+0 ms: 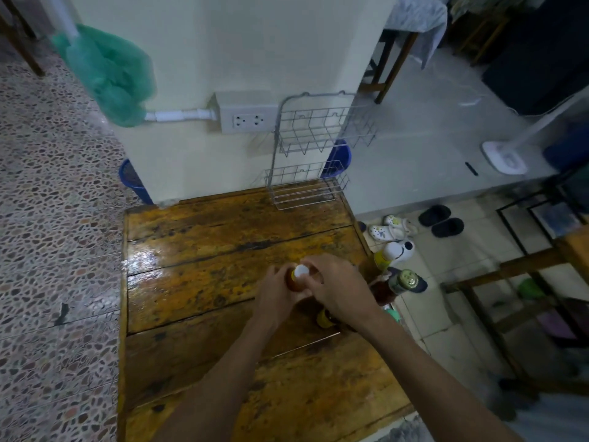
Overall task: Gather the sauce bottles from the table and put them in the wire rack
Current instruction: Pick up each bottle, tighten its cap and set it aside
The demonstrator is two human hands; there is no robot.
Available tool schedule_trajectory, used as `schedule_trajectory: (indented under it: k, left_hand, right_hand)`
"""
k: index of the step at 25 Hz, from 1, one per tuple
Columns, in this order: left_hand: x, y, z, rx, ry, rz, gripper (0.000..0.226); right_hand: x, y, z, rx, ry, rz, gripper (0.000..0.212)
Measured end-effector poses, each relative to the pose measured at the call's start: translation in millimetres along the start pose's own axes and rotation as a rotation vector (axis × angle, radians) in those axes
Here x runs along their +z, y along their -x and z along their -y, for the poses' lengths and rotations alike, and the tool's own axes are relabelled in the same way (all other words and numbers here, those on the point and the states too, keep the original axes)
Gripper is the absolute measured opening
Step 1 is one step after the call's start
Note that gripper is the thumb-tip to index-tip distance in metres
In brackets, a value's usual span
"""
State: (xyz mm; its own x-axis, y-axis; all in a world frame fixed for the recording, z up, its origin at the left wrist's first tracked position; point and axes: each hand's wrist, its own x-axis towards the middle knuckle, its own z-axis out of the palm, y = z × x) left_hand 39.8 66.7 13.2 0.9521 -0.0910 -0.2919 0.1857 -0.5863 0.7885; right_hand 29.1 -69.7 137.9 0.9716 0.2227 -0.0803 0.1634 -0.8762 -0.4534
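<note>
Both forearms reach in from the near edge of the wooden table [197, 282] and meet over its middle planks, toward the right side. The left hand [275, 298] is curled around the orange-brown body of a small bottle with a white cap [299, 272], fingers closed on its left flank, while the right hand [338, 288] wraps it from the other side, fingers bent over the shoulder just beside the cap. The bottle stands upright between the two palms. Under the right wrist a yellow-labelled bottle [324, 318] is partly hidden. Along the right edge stand three more: a white-capped yellow bottle [389, 254], a dark red-brown bottle [382, 290] and a gold-capped bottle [406, 280]. The wire rack [307, 161] stands at the far right corner against the wall [223, 52], both of its tiers holding nothing.
</note>
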Motion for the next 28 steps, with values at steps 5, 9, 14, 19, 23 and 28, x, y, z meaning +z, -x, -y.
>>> schedule_trajectory:
  k: [5,9,14,19,23,28]
  left_hand:
    - [33.9,-45.3,-32.4,0.036,0.005,0.063,0.066]
    - [55.7,-61.8,-40.2,-0.029,-0.021,0.105,0.061]
    - [68.6,-59.9,-34.9,-0.055,-0.078,0.088,0.073]
    - [71.9,-50.1,-30.5,-0.020,-0.069,0.111,0.076]
    - [67.4,-47.1,-40.5,-0.015,-0.015,0.153,0.074]
    - [56.6,-35.1,-49.4,0.046,-0.014,0.161,0.065]
  right_hand:
    - [-41.1,-43.2,-49.3,0.001,0.119,0.131,0.024]
    - [-45.0,-63.1,-78.2,0.003,0.109,0.180,0.022]
    - [-36.5,-66.4,-103.9,-0.035,0.067,0.198,0.019]
    - [-28.2,-61.3,-111.2,-0.010,0.029,0.192,0.018]
    - [-28.4,-58.5,-114.3,0.002,0.004,0.185,0.017]
    - [-20.4,-52.2,-110.3,0.001,0.078,0.113,0.015]
